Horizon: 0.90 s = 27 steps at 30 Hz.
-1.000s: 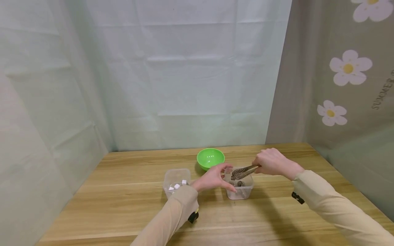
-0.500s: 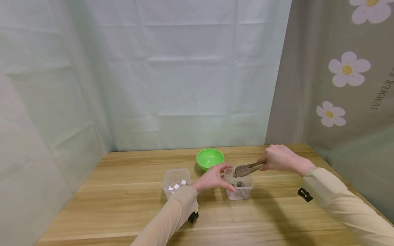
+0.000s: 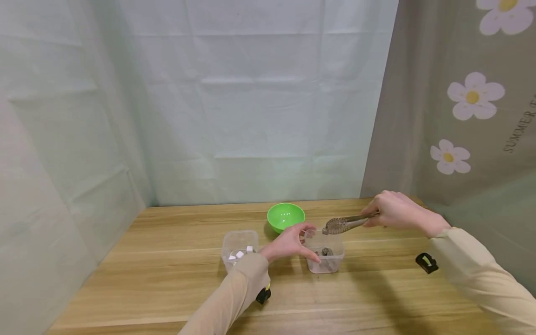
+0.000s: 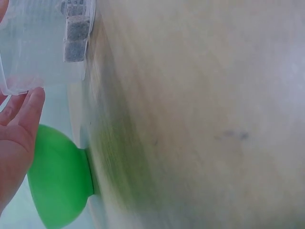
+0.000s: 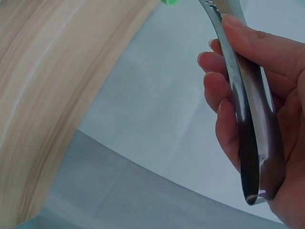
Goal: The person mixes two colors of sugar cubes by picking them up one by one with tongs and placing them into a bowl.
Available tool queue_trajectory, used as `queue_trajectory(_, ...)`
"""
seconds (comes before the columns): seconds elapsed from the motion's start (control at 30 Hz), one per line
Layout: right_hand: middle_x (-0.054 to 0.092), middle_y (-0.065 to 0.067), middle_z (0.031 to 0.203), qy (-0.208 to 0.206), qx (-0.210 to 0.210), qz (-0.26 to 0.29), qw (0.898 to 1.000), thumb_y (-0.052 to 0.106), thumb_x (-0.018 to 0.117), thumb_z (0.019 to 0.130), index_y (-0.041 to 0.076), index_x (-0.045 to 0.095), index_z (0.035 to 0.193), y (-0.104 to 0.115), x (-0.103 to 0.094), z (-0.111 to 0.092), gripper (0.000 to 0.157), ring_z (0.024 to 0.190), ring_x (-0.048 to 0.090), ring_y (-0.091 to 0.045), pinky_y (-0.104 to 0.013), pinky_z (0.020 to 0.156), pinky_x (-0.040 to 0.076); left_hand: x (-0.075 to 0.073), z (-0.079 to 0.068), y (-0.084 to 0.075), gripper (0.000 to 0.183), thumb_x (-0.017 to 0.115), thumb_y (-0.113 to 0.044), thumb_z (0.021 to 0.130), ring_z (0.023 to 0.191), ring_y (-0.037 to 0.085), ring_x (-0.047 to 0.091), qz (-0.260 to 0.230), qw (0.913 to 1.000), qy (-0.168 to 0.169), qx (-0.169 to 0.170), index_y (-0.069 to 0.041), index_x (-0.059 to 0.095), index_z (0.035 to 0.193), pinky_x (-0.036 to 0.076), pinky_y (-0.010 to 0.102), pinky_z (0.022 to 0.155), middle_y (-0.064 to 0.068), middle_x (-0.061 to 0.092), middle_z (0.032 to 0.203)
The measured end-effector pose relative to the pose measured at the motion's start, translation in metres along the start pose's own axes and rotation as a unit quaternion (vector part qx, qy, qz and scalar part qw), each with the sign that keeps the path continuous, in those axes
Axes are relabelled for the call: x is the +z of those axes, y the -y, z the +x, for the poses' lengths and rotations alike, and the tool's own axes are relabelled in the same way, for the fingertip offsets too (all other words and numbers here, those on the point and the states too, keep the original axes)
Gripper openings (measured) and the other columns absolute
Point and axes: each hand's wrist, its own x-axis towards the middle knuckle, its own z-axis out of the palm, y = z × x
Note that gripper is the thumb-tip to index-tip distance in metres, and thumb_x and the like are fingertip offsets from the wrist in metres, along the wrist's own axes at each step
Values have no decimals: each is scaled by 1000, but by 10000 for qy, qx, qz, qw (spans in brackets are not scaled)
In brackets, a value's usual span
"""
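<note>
My left hand [image 3: 293, 243] holds a clear plastic container [image 3: 325, 267] by its left side, thumb near the front and fingers at the back. Small dark cubes [image 4: 76, 40] lie on its bottom. With thumb and fingers, my right hand [image 3: 394, 210] squeezes metal tongs [image 5: 255, 124], whose perforated tips are pressed together above the container's rim. A small dark cube [image 3: 325, 231] shows at the tips in the head view. Those tips lie outside the right wrist view.
A green bowl [image 3: 286, 217] stands behind the left hand. Another clear container [image 3: 240, 237] with white cubes [image 3: 240, 254] sits to the left, partly behind the left sleeve. The wooden table [image 3: 167, 260] ends at hanging cloth at the back and sides.
My right hand has moved right and slightly up, lifting the tongs out of the container with a dark cube at their tips. The left hand and the container stay nearly still.
</note>
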Motion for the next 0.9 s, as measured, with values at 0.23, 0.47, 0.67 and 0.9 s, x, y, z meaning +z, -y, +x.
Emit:
queue_trajectory(0.23,67,-7,90,-167,176,28,9997,27,74,74,5,72,95,-5,-5,2,31,46,49,1,-27,48,42,1,1,3,84,86,-33,57,102,13,47,15,10000,-43,-7,-14,47,128,41,27,80,-7,51,117)
queue_trajectory(0.47,67,-6,89,-333,204,-65,9992,25,72,77,5,72,96,-9,-2,20,28,57,55,-5,-34,56,46,1,-1,2,82,86,-28,59,103,16,48,-178,9998,-64,60,-10,46,129,41,27,81,-1,51,119)
queue_trajectory(0.67,66,-8,95,-267,354,88,9990,24,71,79,5,71,99,-5,6,50,28,61,60,-10,-30,52,46,1,-2,1,82,85,-26,60,105,16,48,-230,9997,-54,112,-6,45,129,41,26,84,3,51,120)
queue_trajectory(0.9,67,-9,91,-191,366,-98,9991,25,73,76,4,71,98,2,19,80,31,48,54,-7,-27,47,45,2,-1,1,83,85,-27,60,106,14,47,-260,9996,-20,110,-7,45,129,40,26,84,2,50,121)
